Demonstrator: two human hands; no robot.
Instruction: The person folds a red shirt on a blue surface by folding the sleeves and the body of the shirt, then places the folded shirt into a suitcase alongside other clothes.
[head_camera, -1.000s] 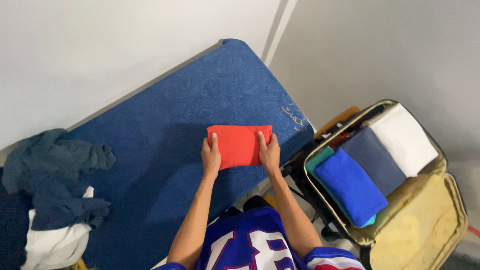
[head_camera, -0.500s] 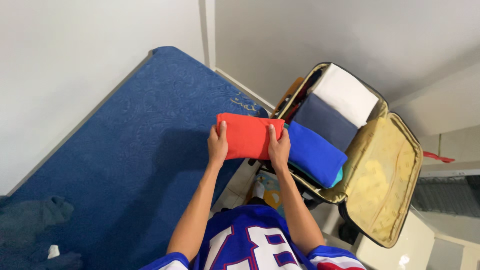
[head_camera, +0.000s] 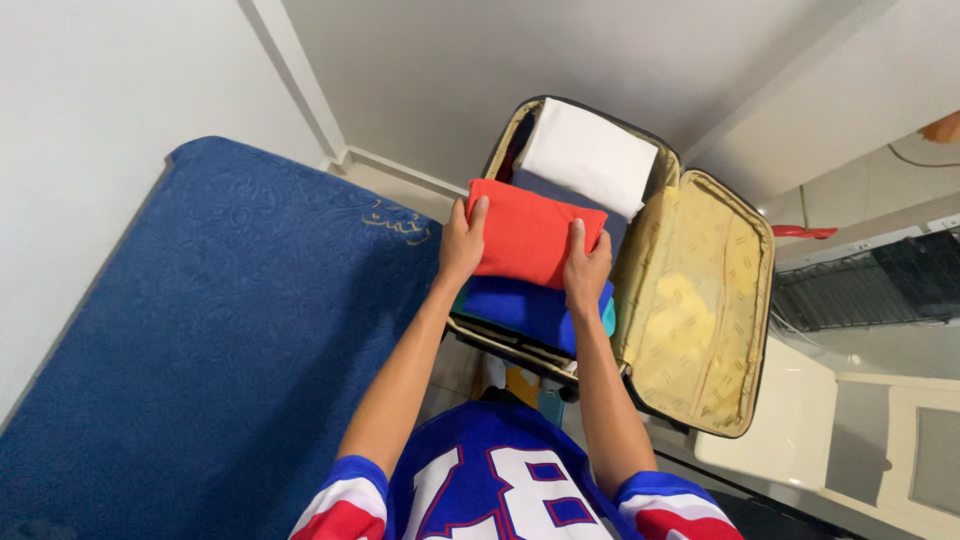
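**Folded red garment held over open suitcase**

The red garment is folded into a flat, neat rectangle with smooth faces and no visible print. It sits above the packed side of the open suitcase, over a blue folded garment and just beside a white folded item. The left hand grips its left edge, fingers curled around the fabric. The right hand grips its right edge, thumb on top, fingers closed underneath.
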